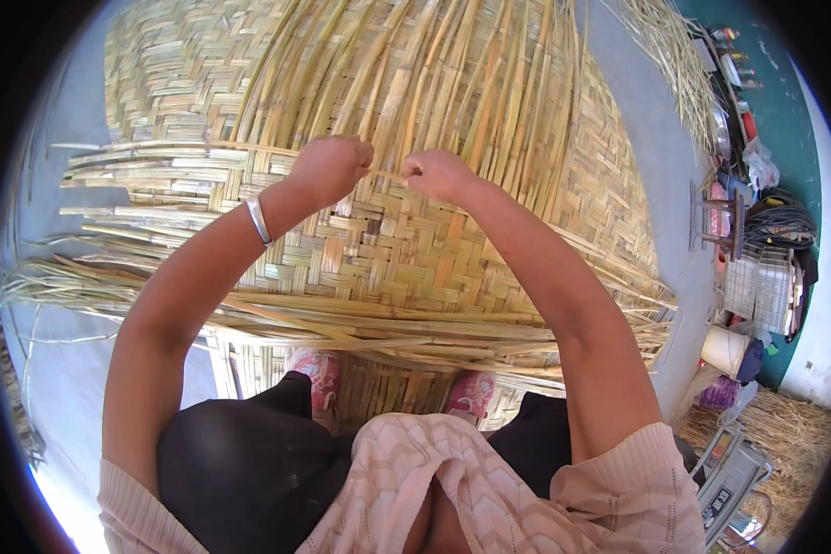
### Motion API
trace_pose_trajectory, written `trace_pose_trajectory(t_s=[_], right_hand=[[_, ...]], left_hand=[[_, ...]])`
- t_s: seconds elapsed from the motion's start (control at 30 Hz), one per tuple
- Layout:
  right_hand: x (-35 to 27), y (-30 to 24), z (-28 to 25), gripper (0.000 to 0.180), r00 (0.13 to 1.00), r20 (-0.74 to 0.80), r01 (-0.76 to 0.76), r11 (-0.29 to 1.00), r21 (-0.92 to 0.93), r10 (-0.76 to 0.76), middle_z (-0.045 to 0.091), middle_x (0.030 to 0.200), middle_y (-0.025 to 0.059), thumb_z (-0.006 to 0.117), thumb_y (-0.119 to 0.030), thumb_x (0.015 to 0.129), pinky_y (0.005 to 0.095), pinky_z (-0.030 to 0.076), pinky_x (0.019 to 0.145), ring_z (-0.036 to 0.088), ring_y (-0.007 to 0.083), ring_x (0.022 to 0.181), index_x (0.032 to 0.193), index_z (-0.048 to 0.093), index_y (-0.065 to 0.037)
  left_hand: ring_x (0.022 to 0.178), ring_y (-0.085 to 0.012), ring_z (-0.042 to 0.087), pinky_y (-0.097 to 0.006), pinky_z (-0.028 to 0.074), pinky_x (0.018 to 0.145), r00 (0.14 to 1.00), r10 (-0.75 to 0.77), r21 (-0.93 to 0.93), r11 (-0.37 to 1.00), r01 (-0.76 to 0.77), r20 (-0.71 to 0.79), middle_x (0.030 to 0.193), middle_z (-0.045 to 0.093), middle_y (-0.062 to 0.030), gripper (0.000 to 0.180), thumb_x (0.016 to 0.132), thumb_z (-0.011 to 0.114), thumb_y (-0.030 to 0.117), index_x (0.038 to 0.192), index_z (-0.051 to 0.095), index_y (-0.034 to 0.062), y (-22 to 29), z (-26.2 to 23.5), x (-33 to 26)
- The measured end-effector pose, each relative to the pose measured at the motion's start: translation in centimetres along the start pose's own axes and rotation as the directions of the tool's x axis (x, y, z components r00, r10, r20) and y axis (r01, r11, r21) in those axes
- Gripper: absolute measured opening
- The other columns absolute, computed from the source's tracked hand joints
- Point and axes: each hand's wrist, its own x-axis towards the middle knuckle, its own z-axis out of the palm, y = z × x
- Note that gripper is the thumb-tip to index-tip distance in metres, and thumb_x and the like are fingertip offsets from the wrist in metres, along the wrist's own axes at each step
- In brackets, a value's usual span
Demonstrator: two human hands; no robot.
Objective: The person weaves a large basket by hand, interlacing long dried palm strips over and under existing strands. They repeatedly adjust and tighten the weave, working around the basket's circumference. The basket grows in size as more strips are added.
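Head view: left hand (331,173) and right hand (439,175) pinch a cane strip (386,173); I'd lay it taut, untwisted, across the mat (411,263).

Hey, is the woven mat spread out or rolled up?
Spread out: the mat lies wide across the floor, its criss-cross weave showing below the left hand and right hand.
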Motion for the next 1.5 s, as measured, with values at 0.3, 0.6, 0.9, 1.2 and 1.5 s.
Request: trace_pose_trajectory(t_s=[0.3, 0.6, 0.9, 1.2, 1.5], right_hand=[[-0.1, 2.0, 1.3, 0.017, 0.993, -0.113, 0.057, 0.970, 0.236, -0.031, 0.060, 0.075, 0.0038, 0.068, -0.021, 0.085, 0.0325, 0.045, 0.062, 0.056, 0.0153, 0.066, 0.088, 0.062, -0.004], [0.6, 4.4, 1.5, 0.018, 0.995, 0.090, -0.033, 0.766, 0.643, -0.032, 0.062, 0.079, 0.0007, 0.067, -0.020, 0.088, 0.0262, 0.047, 0.062, 0.057, 0.0094, 0.065, 0.093, 0.065, -0.003], [0.0, 3.9, 1.9, 0.018, 0.999, 0.048, -0.052, 0.729, 0.683, 0.025, 0.056, 0.077, -0.0023, 0.063, -0.022, 0.092, 0.0251, 0.045, 0.064, 0.053, 0.0087, 0.068, 0.094, 0.063, -0.004], [0.0, 3.5, 2.5, 0.020, 0.997, -0.070, 0.017, 0.780, 0.626, 0.034, 0.059, 0.075, -0.0006, 0.065, -0.022, 0.091, 0.0257, 0.046, 0.061, 0.053, 0.0084, 0.066, 0.092, 0.064, -0.002], [-0.2, 3.2, 2.7, 0.022, 0.995, -0.075, -0.002, 0.779, 0.627, 0.063, 0.058, 0.073, -0.0011, 0.066, -0.024, 0.090, 0.0258, 0.044, 0.060, 0.052, 0.0082, 0.065, 0.090, 0.065, -0.003]], left_hand=[[0.082, -0.0120, 0.065, -0.025, 0.053, 0.065, 0.702, -0.442, -0.711, 0.179, 0.680, 0.559, 0.102, 0.065, -0.0057, 0.024, 0.092, 0.062, 0.014, 0.111, 0.060, -0.0005, 2.4, 3.1, -1.7], [0.080, -0.0117, 0.066, -0.021, 0.051, 0.062, 0.692, -0.432, -0.814, -0.250, 0.524, 0.578, 0.095, 0.066, -0.0052, 0.020, 0.090, 0.064, 0.011, 0.108, 0.058, 0.0031, 2.4, 5.7, -0.1], [0.072, -0.0101, 0.065, -0.021, 0.048, 0.057, 0.599, -0.624, -0.839, -0.184, 0.512, 0.502, 0.083, 0.068, -0.0038, 0.017, 0.091, 0.065, 0.017, 0.100, 0.063, 0.0028, 4.1, 7.2, 0.2], [0.069, -0.0132, 0.068, -0.023, 0.049, 0.057, 0.513, -0.716, -0.849, -0.216, 0.483, 0.474, 0.080, 0.068, -0.0062, 0.019, 0.090, 0.067, 0.023, 0.088, 0.061, 0.0045, 4.7, 6.7, 0.4], [0.066, -0.0156, 0.067, -0.024, 0.052, 0.053, 0.471, -0.799, -0.901, -0.193, 0.388, 0.374, 0.079, 0.065, -0.0082, 0.020, 0.089, 0.067, 0.019, 0.086, 0.055, 0.0026, 4.1, 5.7, 0.6]])
